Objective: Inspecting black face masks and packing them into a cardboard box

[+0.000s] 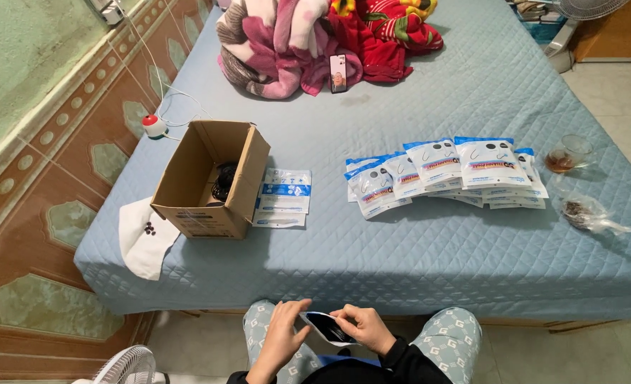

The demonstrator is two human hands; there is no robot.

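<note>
A small pouch (327,328) was held over the lap, off the bed's (429,249) near edge, pinched between both hands' fingers. Its dark contents, apparently loose, could be spilled if tilted.

On my bed I count one cardboard box (212,179), two flat pouches (283,197) stacked beside it, about eight filled pouches (443,173) fanned out, one glass cup (566,153), one clear bag (587,212), one phone (338,72), and one pouch (327,328) between my hands.
</note>
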